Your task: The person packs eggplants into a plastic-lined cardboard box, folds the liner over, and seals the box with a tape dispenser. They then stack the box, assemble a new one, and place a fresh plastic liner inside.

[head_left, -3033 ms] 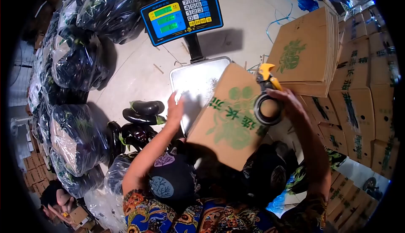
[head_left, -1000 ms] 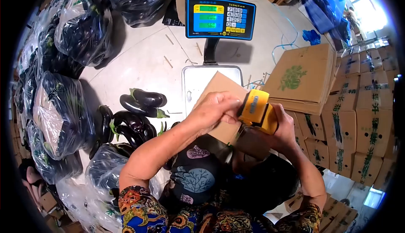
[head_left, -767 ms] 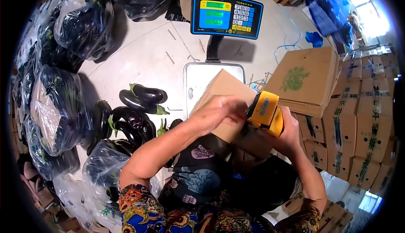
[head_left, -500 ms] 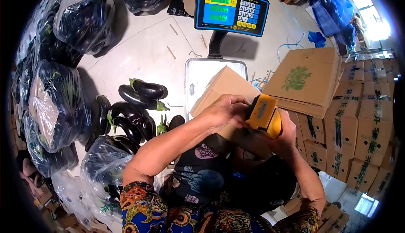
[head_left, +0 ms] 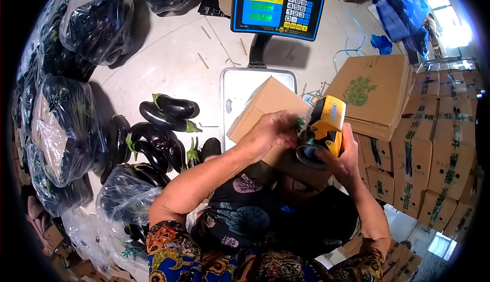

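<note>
My right hand (head_left: pixel 345 155) grips a yellow and black tape dispenser (head_left: pixel 326 123), its dark roll facing down and left. My left hand (head_left: pixel 273 135) is beside it, fingers bent and slightly blurred. A small green patch (head_left: pixel 299 124) shows between those fingertips and the dispenser; I cannot tell what they pinch. Below both hands is a cardboard box (head_left: pixel 275 100), tilted and overlapping the metal plate of the scale (head_left: pixel 229 103). The lit scale display (head_left: pixel 278 10) stands beyond it.
Several eggplants (head_left: pixel 155 141) lie on the floor at left, near bulging plastic bags (head_left: pixel 61 128) of dark produce. Flat cartons (head_left: pixel 365 93) are stacked at right, before a wall of taped boxes (head_left: pixel 413 144). A blue plastic bag (head_left: pixel 400 8) sits at the far right.
The tape dispenser has turned and risen slightly to the right, exposing its roll. The left hand has drawn slightly away from it. The display's top and bottom figures have changed.
</note>
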Tool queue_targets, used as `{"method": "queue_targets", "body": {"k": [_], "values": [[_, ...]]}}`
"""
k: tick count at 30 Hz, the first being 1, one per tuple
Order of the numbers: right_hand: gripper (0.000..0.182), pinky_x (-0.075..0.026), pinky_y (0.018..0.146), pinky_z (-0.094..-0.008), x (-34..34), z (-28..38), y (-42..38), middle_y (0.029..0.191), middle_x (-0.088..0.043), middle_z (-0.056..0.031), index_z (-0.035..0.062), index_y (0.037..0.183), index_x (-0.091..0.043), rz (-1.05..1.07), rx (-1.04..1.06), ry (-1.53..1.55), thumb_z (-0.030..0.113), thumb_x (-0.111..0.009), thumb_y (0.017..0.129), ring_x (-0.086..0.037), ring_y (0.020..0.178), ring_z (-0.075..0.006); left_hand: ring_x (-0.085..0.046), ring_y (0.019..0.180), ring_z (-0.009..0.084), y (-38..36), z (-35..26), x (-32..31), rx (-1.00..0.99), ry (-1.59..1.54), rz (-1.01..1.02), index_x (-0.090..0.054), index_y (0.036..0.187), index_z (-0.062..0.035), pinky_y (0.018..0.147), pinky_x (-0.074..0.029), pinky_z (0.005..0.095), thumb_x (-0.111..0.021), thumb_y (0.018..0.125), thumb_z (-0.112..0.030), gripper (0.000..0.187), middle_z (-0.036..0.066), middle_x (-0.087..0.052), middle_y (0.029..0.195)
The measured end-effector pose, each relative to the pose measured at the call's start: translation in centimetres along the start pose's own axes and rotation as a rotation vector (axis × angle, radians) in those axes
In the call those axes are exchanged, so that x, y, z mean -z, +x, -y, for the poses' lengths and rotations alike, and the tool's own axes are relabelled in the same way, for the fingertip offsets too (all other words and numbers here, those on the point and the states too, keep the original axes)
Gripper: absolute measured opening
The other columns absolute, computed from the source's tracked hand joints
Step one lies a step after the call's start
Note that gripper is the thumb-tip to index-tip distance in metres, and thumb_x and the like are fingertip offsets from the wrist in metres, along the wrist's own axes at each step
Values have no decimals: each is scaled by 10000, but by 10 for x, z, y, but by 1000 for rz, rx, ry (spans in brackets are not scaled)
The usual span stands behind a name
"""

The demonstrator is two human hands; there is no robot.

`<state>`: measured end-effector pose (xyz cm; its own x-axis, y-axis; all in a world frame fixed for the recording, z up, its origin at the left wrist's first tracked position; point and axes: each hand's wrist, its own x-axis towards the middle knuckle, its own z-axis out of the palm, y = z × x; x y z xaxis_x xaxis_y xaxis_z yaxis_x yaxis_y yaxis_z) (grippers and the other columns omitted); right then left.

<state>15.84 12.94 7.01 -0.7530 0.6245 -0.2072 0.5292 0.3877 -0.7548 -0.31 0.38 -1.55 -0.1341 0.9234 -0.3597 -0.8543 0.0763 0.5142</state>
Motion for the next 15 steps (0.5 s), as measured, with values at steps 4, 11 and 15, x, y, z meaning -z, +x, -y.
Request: {"method": "queue_targets", "body": {"k": [4, 11, 15], "values": [[647, -522, 803, -391, -3, 3, -1, 996, -651, -145, 43, 1169, -527, -2, 74, -177, 241, -861, 651, -651, 930, -321, -484, 615, 71, -4, 6, 1, -187, 282, -14, -564, 930, -25, 536, -389, 207, -504, 990, -122, 129, 23, -545, 772], [654, -528, 825, -397, 7, 26, -16, 1034, -641, -143, 54, 1190, -542, 21, 209, -487, 204, -866, 642, -640, 979, -341, -388, 519, 48, -25, -53, 46, -363, 543, -388, -596, 795, -91, 490, -314, 206, -616, 913, -196, 160, -55, -447, 596], [605, -533, 809, -423, 9, 35, -14, 1034, -647, -150, 39, 1160, -547, 34, 210, -505, 201, -855, 665, -644, 961, -358, -292, 507, 43, -30, -93, 125, -415, 465, -427, -535, 747, -97, 469, -252, 216, -637, 919, -173, 215, -77, -369, 597]]}}
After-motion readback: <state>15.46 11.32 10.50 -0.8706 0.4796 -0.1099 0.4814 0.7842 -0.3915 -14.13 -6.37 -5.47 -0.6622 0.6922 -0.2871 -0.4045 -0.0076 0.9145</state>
